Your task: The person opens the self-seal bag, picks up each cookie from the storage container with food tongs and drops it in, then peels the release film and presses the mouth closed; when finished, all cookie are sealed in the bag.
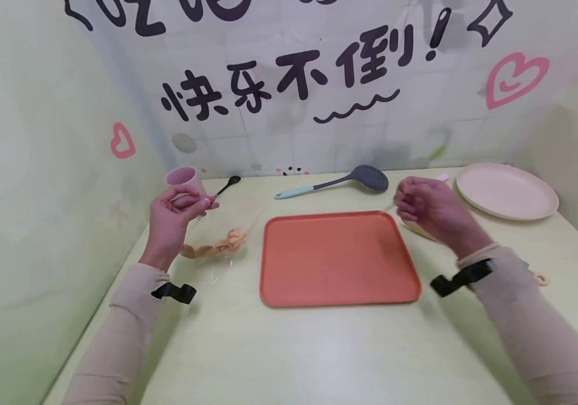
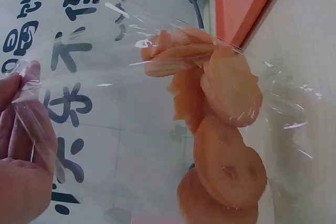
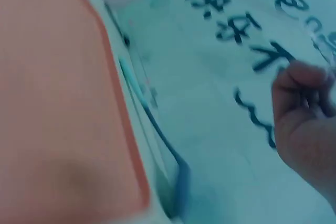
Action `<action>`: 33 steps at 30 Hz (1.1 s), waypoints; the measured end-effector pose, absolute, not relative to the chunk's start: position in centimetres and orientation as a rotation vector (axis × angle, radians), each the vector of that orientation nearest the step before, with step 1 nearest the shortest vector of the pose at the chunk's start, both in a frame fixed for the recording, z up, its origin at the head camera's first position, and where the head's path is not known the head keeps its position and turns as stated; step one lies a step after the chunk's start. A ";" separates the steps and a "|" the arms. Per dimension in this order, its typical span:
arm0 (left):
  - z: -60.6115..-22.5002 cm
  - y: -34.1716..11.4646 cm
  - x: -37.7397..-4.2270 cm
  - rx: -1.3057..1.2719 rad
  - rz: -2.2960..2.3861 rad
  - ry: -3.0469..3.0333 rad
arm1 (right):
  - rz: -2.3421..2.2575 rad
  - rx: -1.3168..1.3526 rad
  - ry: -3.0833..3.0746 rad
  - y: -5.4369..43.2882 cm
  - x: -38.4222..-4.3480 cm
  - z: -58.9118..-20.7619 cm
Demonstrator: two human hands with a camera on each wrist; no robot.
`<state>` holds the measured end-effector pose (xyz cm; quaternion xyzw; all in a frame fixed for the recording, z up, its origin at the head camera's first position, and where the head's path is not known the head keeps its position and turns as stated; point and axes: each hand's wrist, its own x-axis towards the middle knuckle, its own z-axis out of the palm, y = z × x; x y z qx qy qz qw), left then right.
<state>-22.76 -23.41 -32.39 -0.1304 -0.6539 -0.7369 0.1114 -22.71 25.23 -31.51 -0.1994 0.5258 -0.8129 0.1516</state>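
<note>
My left hand (image 1: 174, 216) pinches the edge of a clear plastic bag (image 2: 105, 77) between thumb and fingers. Inside the bag hang several orange-tan, biscuit-like pieces (image 2: 231, 161), some round and some with jagged edges. They dangle left of an orange-red tray (image 1: 339, 259). Over the tray's far right corner is my right hand (image 1: 433, 211), raised with its fingers curled. A faint scrap of clear plastic (image 1: 390, 207) shows at its fingertips; the right wrist view is blurred and shows little of it.
Behind the left hand stands a pink cup (image 1: 184, 177), with a black spoon (image 1: 234, 180) beside it. A grey skimmer (image 1: 370, 178) lies behind the tray. A pale pink plate (image 1: 506, 191) sits at the back right, and a small tan ring (image 1: 541, 278) lies near the right sleeve.
</note>
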 end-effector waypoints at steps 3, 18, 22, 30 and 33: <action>-32.0 -23.6 -22.4 -0.375 -2.156 -1.933 | -1.951 -0.688 1.911 29.9 -22.3 -29.9; -30.9 -23.7 -21.5 -0.434 -2.195 -1.792 | -0.386 -0.885 2.527 34.3 -23.9 -28.8; -30.9 -23.6 -21.2 -0.435 -2.194 -1.802 | -0.353 -0.993 2.667 33.2 -23.8 -32.7; -30.8 -23.8 -20.6 -0.394 -2.173 -1.788 | -0.421 -1.328 3.023 34.7 -22.6 -37.2; -30.6 -23.8 -20.7 -0.396 -2.177 -1.751 | -0.449 -1.308 3.024 35.3 -22.5 -37.5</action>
